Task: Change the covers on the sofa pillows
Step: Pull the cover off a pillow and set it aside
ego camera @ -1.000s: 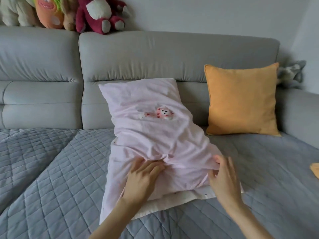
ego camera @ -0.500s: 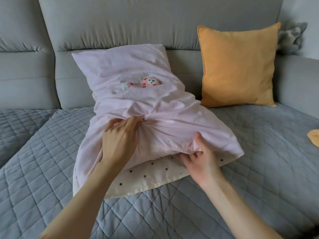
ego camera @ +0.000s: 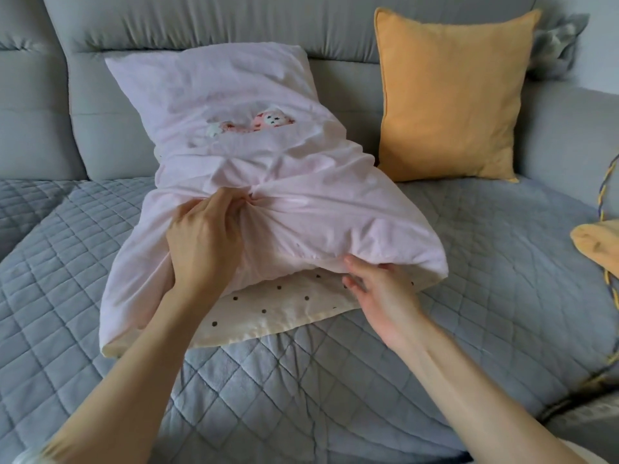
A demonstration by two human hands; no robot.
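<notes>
From my head camera I look down on a pink pillowcase (ego camera: 254,155) pulled over a pillow that leans with its far end against the grey sofa backrest (ego camera: 234,25) and its near end on the grey quilted seat cover (ego camera: 301,380). The cream inner pillow with dark dots (ego camera: 274,309) sticks out from the open near end of the pink cover. A small pink-and-white cartoon patch (ego camera: 264,122) shows partly hidden in a fold on the upper half of the cover.

My left hand (ego camera: 204,246) lies on top of the pillow near its middle, fingers curled and bunching a gather of the pink fabric, so that creases radiate from the pinch. My right hand (ego camera: 378,289) is at the open hem on the right: the thumb lies on the pink edge and the fingers are tucked under it, against the dotted pillow, so it holds the cover's hem.

Just right of the pink pillow an orange cushion (ego camera: 452,95) stands upright against the backrest. Behind its upper right corner a grey plush toy (ego camera: 556,45) rests on the sofa arm. At the right edge lies a piece of orange fabric (ego camera: 599,242) beside a yellow-and-blue cord (ego camera: 603,195).
</notes>
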